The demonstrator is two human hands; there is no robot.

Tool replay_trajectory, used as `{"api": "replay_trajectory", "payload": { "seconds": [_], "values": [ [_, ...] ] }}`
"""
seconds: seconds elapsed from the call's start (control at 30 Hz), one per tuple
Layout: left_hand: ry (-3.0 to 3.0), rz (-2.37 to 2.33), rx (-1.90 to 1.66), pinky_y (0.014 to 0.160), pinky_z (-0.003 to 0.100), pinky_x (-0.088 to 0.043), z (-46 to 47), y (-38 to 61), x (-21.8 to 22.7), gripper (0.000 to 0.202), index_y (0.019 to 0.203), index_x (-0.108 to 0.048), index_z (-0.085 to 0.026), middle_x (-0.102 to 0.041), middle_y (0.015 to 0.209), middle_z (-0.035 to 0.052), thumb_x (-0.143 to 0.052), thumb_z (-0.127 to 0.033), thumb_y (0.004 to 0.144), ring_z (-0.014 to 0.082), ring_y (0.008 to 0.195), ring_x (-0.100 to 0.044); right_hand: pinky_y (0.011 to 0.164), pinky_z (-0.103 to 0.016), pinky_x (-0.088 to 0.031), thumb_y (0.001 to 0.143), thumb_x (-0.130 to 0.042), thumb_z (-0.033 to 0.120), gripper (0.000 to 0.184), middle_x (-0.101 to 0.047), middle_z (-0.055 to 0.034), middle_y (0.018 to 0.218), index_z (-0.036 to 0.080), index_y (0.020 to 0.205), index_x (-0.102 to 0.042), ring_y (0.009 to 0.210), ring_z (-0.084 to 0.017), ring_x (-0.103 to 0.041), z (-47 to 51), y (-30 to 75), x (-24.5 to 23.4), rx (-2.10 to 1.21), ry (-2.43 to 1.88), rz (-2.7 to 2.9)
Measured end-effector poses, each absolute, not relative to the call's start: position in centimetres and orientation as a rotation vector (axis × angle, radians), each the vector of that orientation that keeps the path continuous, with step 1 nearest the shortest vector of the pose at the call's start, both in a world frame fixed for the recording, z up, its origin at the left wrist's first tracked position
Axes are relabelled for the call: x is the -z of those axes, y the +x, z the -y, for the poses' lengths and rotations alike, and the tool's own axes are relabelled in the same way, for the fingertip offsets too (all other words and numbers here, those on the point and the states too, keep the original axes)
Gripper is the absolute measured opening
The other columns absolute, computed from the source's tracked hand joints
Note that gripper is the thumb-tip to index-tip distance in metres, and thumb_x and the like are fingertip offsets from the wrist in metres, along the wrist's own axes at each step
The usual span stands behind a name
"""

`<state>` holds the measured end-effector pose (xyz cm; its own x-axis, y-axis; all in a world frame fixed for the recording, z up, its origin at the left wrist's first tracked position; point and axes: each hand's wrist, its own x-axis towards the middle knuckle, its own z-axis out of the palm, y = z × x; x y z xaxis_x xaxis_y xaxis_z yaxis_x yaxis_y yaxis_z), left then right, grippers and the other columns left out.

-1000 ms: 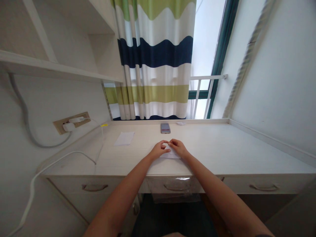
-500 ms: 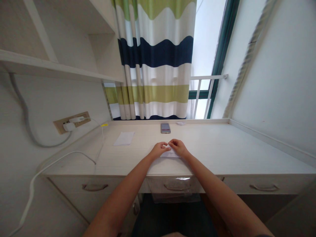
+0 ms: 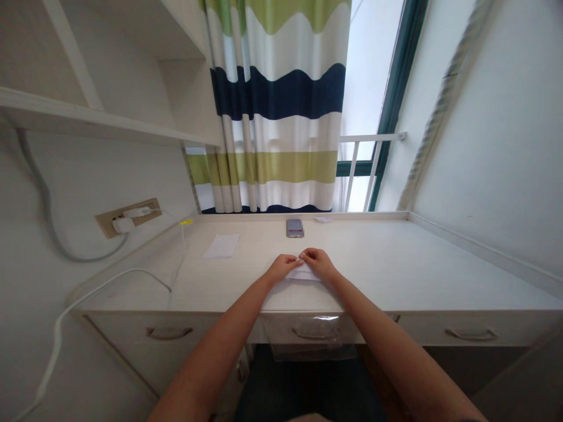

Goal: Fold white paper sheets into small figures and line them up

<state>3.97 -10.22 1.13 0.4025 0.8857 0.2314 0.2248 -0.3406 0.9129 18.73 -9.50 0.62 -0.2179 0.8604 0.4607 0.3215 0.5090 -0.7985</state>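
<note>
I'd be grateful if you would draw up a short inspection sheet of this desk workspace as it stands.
Surface: cream-white desk with drawers below.
Job's things: folded white paper, pinched near the desk's front edge.
Clutter: smartphone near the far edge, loose white sheet to the left, small white scrap by the far edge.
Hands: left hand and right hand both on the paper.
Cables: white cable from a charger in a wall socket; grey cable along the wall.
Surroundings: striped curtain, window railing, shelf overhead.

White paper (image 3: 303, 274) — flat, apparently folded
</note>
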Motion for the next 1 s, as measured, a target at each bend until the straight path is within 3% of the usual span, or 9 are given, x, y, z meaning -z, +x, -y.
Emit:
{"api": "replay_trajectory", "payload": {
  "seconds": [0.27,0.5,1.0],
  "values": [
    [1.817,-0.954,-1.021,0.047,0.02,-0.027,10.19,3.9,-1.18,0.034,0.057,-0.059,-0.011,-0.048,0.05,-0.0021,-0.053,-0.044,0.065,0.0089,0.051,-0.039,0.048,-0.022,-0.031,0.066,-0.051,0.043,0.029,-0.049,0.0019,0.052,0.015,0.06,-0.055,0.05,-0.009,-0.04,9.67,18.71,-0.87,-0.71,-0.995,1.725],
    [1.659,-0.862,-0.912,0.048,0.023,-0.038,10.06,3.99,-0.78,0.043,0.06,-0.056,-0.01,-0.057,0.05,0.0021,-0.048,-0.052,0.067,0.012,0.048,-0.051,0.046,-0.022,-0.03,0.067,-0.051,0.042,0.028,-0.047,0.0023,0.052,0.015,0.06,-0.053,0.049,-0.009,-0.039,9.67,18.91,-1.03,-0.708,-1.008,1.647],
    [1.426,-0.798,-0.981,0.05,0.023,-0.045,10.42,4.08,-1.26,0.037,0.069,-0.054,-0.009,-0.061,0.059,0.004,-0.055,-0.046,0.066,0.0152,0.05,-0.06,0.045,-0.021,-0.031,0.066,-0.051,0.043,0.03,-0.048,0.0019,0.05,0.015,0.059,-0.055,0.049,-0.01,-0.041,8.79,19.48,-0.57,-0.595,-1.042,1.583]
  ]
}}
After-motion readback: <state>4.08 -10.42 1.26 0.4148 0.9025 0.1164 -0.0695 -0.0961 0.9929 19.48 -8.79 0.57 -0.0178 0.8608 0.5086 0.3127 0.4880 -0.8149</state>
